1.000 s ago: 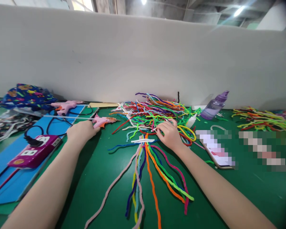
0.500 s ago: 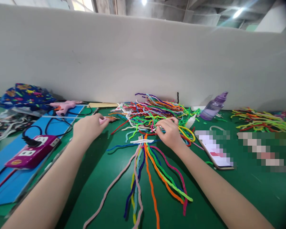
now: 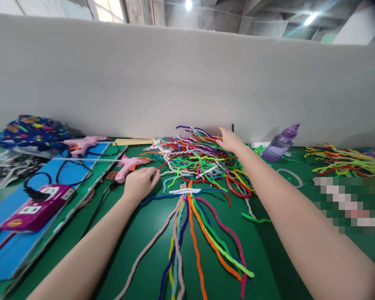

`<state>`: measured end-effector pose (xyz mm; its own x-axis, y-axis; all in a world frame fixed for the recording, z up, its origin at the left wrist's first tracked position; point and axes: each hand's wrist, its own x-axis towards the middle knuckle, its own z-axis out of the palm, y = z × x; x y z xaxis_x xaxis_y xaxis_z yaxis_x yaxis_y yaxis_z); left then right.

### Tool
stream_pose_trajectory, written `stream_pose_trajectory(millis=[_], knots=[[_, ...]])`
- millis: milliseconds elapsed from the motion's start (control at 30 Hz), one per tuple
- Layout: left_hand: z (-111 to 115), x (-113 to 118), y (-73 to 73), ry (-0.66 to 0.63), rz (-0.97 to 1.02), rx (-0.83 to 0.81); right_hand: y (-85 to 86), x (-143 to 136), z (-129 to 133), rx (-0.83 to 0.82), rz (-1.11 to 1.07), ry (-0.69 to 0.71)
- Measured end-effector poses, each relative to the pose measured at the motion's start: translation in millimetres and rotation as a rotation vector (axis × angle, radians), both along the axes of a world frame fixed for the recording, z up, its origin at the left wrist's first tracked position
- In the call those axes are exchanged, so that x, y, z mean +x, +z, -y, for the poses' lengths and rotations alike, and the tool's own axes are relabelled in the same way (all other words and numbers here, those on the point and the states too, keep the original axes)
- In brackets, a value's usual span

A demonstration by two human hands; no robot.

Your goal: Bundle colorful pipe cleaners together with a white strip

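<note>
Head view: the right hand (image 3: 233, 139) reaches over the far right of the fuzzy-stem pile (image 3: 192, 154), fingers parted, grip unclear. Near its left edge, the left hand's (image 3: 142, 182) fingers curl, hold unclear. Nearer than the pile lies a fanned bundle (image 3: 192, 234); far left, the power strip's (image 3: 39, 208) yellow label (image 3: 15, 223) is illegible.

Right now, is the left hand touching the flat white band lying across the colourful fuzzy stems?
Apart: the head view plainly shows green tabletop between the left hand and the flat white band.
</note>
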<state>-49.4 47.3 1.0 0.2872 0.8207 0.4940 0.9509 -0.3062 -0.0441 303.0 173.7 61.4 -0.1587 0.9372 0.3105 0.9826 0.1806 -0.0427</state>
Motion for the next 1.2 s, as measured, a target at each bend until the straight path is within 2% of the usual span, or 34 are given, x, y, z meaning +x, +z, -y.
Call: stream_pose_trajectory(millis=[100,200,300,333,400,433,500,567,667,733,800,933,1100,1200], knots=[[-3,-3,-3.3,-0.014,0.034,0.006,-13.5,0,-8,-0.037,0.036,-0.029],[-6,-4,-7.1,-0.047,0.024,0.021,-19.6,-14,2,-0.003,0.055,-0.025],[-7,-3,-10.0,-0.08,0.025,0.071,-15.4,-37,21,0.112,0.06,-0.033],[-7,-3,-10.7,-0.09,0.029,0.091,-12.9,-45,28,0.234,0.069,-0.036],[-8,-3,-11.5,-0.106,0.035,0.122,-8.3,-60,41,0.374,0.111,0.03],[-7,-3,-11.7,-0.112,0.034,0.132,-6.3,-65,46,0.367,0.138,0.111],[-7,-4,-11.7,-0.12,0.031,0.138,-2.4,-72,54,0.263,0.154,0.296],[-6,-4,-11.2,-0.123,0.031,0.133,2.6,-73,58,0.154,0.076,0.383],[-6,-5,-10.8,-0.13,0.041,0.107,12.2,-64,60,0.126,-0.098,0.299],[-6,-5,-10.9,-0.131,0.051,0.094,17.6,-55,62,0.137,-0.113,0.201],[-7,-5,-11.2,-0.132,0.061,0.086,20.3,-45,64,0.117,-0.025,0.09],[-7,-5,-10.9,-0.14,0.075,0.076,18.5,-29,71,-0.033,0.143,-0.06],[-6,-5,-9.9,-0.149,0.07,0.058,12.7,-14,78,-0.134,0.193,-0.118],[-6,-5,-10.2,-0.142,0.059,0.053,13.6,-11,81,-0.127,0.209,-0.122]])
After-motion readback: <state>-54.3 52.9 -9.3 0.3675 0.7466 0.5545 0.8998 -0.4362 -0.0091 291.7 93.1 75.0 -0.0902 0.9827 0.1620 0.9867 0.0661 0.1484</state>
